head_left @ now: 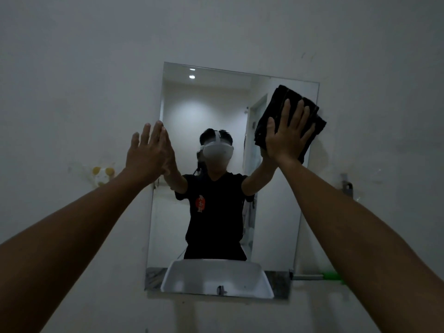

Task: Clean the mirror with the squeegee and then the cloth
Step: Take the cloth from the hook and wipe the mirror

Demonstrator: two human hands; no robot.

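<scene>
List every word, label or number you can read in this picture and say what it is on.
No text here can be read.
Red patch on the black shirt reflected in the mirror: holds pale marks, perhaps characters, too blurred to read.
Black cloth, white wall and green-handled tool: no writing shows.

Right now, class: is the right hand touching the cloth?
Touching. The head view shows the right hand pressed flat on the black cloth, against the mirror.
</scene>
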